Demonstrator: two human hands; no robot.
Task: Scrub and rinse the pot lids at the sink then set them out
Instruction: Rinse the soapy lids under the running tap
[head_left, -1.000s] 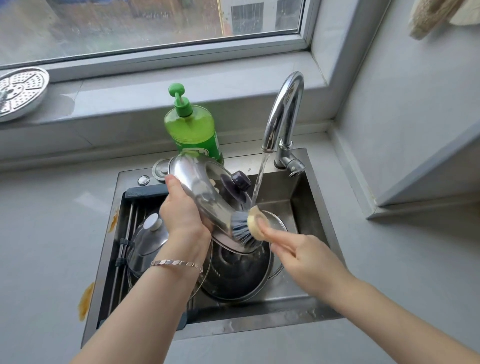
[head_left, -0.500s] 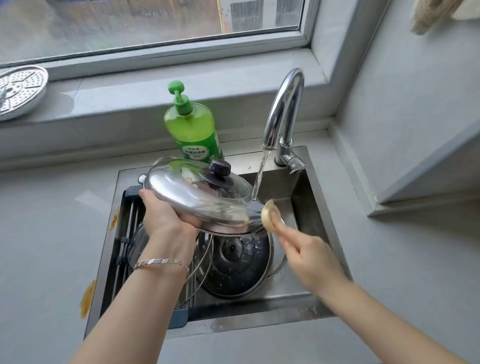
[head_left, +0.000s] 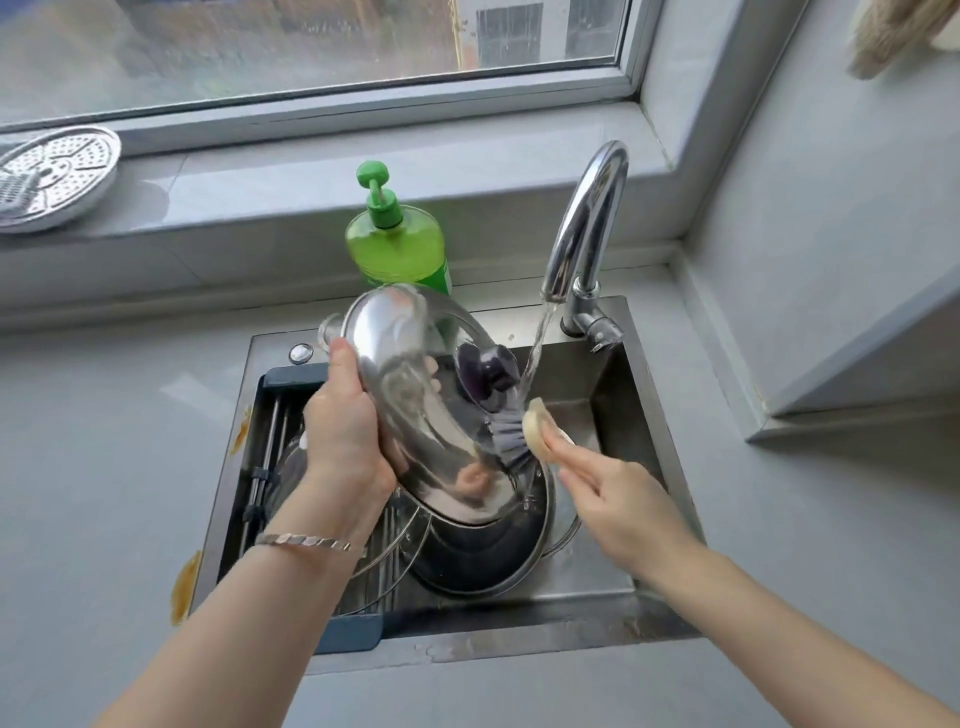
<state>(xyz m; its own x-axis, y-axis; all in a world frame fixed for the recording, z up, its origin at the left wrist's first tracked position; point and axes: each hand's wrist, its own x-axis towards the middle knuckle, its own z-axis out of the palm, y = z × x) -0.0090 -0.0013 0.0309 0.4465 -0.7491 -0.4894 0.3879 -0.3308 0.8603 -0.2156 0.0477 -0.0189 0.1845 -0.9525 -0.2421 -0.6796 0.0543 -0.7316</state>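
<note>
My left hand (head_left: 343, 426) grips the rim of a glass-and-steel pot lid (head_left: 415, 395) with a dark purple knob (head_left: 491, 374), holding it tilted on edge over the sink (head_left: 613, 587). My right hand (head_left: 618, 499) holds a round dish brush (head_left: 519, 428) with grey bristles and a pale wooden head, its bristles against the lid's lower right side. Water runs from the chrome faucet (head_left: 587, 223) past the knob and onto the brush. Below, more lids lie in the basin: a dark one (head_left: 483, 556) and a glass one (head_left: 291, 467) on the left, partly hidden by my arm.
A green dish soap bottle (head_left: 397, 244) stands behind the sink. A perforated steel steamer plate (head_left: 52, 176) rests on the window sill at left. A roll-up drying rack (head_left: 270, 431) spans the sink's left part. Grey countertop (head_left: 831, 545) lies on both sides.
The lid went from nearly flat half a second ago to tilted steeply on edge. The brush moved back against its lower right side, as it was one second ago.
</note>
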